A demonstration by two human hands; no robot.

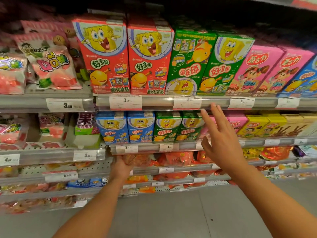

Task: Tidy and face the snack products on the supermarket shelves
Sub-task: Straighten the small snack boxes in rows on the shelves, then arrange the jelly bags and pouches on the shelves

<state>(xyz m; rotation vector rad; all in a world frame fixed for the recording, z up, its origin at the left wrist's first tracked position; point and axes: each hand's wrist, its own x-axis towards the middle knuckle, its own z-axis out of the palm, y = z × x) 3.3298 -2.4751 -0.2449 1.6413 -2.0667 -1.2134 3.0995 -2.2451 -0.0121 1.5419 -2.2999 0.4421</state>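
Observation:
Snack boxes fill the shelves. On the top shelf stand two red cartoon boxes (104, 55), then a green box (187, 62) that sits upside down beside an upright green box (223, 66), then pink boxes (257, 73). Blue boxes (113, 127) and green boxes (166, 128) line the shelf below. My right hand (221, 140) hovers in front of that lower row with fingers spread, touching nothing. Lower down, my left hand (121, 166) reaches into a shelf of red-orange bags (140, 160) and lies against one; its fingers are blurred and partly hidden.
Pink candy bags (51, 66) crowd the left bays. Yellow boxes (257, 126) stand right of my right hand. Price rails (154, 102) front each shelf. Grey floor (171, 217) lies below the lowest shelves.

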